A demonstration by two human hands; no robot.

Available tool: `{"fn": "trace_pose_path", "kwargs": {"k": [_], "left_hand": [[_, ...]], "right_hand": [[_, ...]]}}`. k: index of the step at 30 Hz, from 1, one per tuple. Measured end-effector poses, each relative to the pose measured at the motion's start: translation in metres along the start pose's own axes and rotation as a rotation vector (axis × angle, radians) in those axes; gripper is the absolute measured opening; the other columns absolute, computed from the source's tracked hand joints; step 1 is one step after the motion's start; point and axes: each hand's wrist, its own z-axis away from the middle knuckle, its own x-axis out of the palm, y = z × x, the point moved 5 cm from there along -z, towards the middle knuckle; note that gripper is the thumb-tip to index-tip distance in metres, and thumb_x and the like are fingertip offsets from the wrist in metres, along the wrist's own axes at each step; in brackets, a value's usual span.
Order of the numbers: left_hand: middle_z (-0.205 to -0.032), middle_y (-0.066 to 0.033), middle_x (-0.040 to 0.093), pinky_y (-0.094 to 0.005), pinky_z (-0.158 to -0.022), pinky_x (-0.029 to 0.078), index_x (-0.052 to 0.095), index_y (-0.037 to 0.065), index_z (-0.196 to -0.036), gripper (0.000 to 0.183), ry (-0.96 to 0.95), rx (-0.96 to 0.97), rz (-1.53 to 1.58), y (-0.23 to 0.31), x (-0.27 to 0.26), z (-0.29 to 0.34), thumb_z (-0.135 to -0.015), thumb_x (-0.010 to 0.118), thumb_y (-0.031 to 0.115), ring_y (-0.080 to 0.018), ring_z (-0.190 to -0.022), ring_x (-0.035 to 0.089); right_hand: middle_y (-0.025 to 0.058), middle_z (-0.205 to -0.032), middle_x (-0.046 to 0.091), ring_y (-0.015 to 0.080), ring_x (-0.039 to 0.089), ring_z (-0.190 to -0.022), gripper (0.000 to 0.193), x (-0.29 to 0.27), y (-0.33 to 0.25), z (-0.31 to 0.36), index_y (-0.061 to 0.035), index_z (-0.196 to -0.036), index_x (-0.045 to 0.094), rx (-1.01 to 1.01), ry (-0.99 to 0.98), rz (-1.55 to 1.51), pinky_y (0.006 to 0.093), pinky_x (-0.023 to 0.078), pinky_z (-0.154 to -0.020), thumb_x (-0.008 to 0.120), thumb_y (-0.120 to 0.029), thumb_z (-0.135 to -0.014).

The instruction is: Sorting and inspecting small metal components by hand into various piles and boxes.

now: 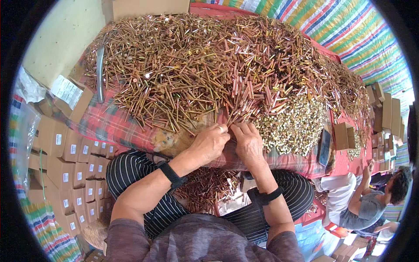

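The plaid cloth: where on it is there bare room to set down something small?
The plaid cloth shows bare at left, between the copper-coloured rods and the brown cartons, plus a narrow strip below the small metal pieces. Crowded: the far side, beyond the left hand and right hand, where rods lie heaped.

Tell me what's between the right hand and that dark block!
In the head view, a heap of small, shiny metal pieces lies between the right hand and the dark block.
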Motion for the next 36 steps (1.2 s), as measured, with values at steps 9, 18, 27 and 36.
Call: {"fn": "trace_pose_path", "kwargs": {"k": [9,18,27,36], "left_hand": [[-0.08,-0.0107,0.058,-0.0358,-0.067,0.047,0.057,0.001,-0.085,0.007,0.068,-0.216,0.096,-0.002,-0.016,0.005,-0.081,0.058,0.006,-0.0267,-0.074,0.057],[-0.069,-0.0009,0.062,-0.0258,-0.055,0.043,0.062,0.004,-0.103,0.018,-0.019,-0.434,0.569,0.001,-0.027,0.008,-0.087,0.057,0.01,-0.0077,-0.06,0.053],[-0.072,0.0002,0.063,-0.0234,-0.056,0.043,0.064,0.004,-0.105,0.019,-0.033,-0.51,0.615,-0.002,-0.024,0.011,-0.087,0.057,0.009,-0.0052,-0.063,0.052],[-0.067,0.0029,0.058,-0.0227,-0.052,0.039,0.066,0.005,-0.101,0.017,0.001,-0.461,0.619,0.0,-0.027,0.009,-0.088,0.055,0.011,-0.0036,-0.059,0.047]], "right_hand": [[0.011,-0.087,0.059,0.0228,0.059,-0.077,0.011,-0.015,0.02,0.013,-0.0007,-0.097,0.051,0.593,0.167,-0.553,0.0321,0.048,-0.068,0.056,-0.005,-0.088],[0.0093,-0.093,0.061,0.0157,0.062,-0.082,0.017,-0.009,0.025,0.024,-0.0006,-0.106,0.046,0.803,0.367,-1.273,0.028,0.053,-0.072,0.052,-0.008,-0.093],[0.008,-0.09,0.059,0.0155,0.061,-0.08,0.018,-0.003,0.028,0.032,-0.0002,-0.105,0.045,0.878,0.472,-1.471,0.0285,0.054,-0.071,0.055,-0.008,-0.092],[0.007,-0.087,0.061,0.0158,0.062,-0.079,0.012,0.008,0.024,0.036,-0.0019,-0.099,0.051,1.064,0.363,-1.734,0.0304,0.055,-0.071,0.056,-0.008,-0.09]]}}
